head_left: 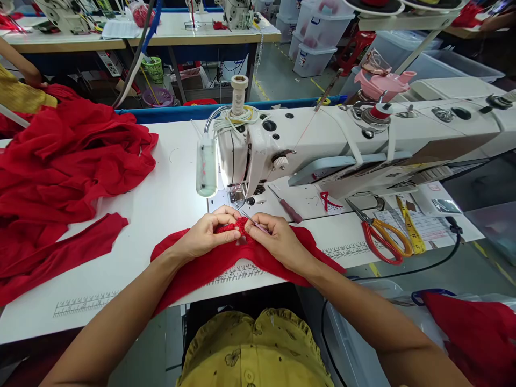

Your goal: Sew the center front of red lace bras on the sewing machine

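Red fabric (258, 257) lies across the front edge of the white table (169, 207), below the sewing machine (258, 145). My left hand (212, 232) pinches a gathered, textured part of it. Beside it, my right hand (274, 234) has its fingers closed on a small pointed tool (258, 224), whose metal tip rests at the red fabric between both hands. The tool's exact kind is hard to make out. Both hands are just in front of the machine's needle area.
A big heap of red cloth (76, 156) covers the table's left side. An awl (288, 207), orange-and-red-handled scissors (385, 236) and a yellow measuring tape (411, 228) lie to the right. A black cable (403, 273) hangs at the right edge. Another person's arm (18, 59) shows at upper left.
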Available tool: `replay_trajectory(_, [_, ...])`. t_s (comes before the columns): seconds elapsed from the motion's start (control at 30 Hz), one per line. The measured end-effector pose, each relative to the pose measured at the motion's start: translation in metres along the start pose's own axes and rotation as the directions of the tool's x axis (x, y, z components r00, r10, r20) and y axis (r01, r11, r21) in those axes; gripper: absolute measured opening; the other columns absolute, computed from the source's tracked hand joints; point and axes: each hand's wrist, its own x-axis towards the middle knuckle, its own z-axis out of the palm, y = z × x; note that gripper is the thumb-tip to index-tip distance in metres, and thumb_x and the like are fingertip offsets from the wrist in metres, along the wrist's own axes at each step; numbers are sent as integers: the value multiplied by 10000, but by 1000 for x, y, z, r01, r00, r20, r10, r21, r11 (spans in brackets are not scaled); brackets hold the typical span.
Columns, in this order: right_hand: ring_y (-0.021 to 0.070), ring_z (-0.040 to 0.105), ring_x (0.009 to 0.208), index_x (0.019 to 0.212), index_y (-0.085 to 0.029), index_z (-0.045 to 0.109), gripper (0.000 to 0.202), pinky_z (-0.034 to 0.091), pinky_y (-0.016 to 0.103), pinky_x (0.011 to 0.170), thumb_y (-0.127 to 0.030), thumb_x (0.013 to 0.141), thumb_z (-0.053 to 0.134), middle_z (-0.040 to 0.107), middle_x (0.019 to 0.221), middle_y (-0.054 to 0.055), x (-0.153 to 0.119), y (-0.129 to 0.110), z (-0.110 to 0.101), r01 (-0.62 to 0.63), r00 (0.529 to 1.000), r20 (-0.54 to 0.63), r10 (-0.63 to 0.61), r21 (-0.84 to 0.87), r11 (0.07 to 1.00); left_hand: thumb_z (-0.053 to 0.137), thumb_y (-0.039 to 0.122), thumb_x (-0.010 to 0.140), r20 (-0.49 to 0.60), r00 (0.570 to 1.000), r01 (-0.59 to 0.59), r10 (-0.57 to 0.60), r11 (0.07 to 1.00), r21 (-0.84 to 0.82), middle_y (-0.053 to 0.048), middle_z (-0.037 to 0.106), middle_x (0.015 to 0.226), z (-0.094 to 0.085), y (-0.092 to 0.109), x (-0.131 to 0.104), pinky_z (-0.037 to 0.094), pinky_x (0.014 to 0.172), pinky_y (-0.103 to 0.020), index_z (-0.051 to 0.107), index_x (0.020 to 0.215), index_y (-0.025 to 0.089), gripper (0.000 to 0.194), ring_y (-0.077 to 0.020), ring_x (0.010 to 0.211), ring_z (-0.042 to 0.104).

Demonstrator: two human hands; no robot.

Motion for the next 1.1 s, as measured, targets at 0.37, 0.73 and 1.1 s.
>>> replay_trajectory(0.37, [104, 521, 576, 1002, -200, 616, 188, 364, 232, 561, -374, 930, 613, 622, 701, -45, -16, 0, -6, 231, 936, -98, -338, -552, 801, 685, 417, 898, 28, 999, 44, -40, 988, -147, -57, 634, 1012, 0, 2, -2, 457, 903, -306, 714, 927, 165, 255, -190, 954, 583])
replay_trajectory(0.73, [144, 591, 656, 1125, -88, 657, 237, 378, 317, 594, -269, 985, 595, 654, 723, 31, -39, -17, -14, 367, 703, 365, -610, -921, -127, 687, 413, 894, 19, 999, 53, -51, 994, -98, -59, 605, 1026, 0, -2, -1, 431, 901, -296, 682, 853, 156, 261, -189, 974, 557])
replay_trajectory(1.1, [158, 538, 642, 1108, -81, 644, 188, 324, 335, 591, -160, 954, 570, 623, 724, 31, -37, -11, -10, 315, 758, 354, -548, -934, -167, 686, 439, 887, 31, 999, 43, -41, 995, -88, -63, 605, 1010, 0, 3, 0, 433, 905, -310, 684, 836, 154, 289, -196, 968, 559])
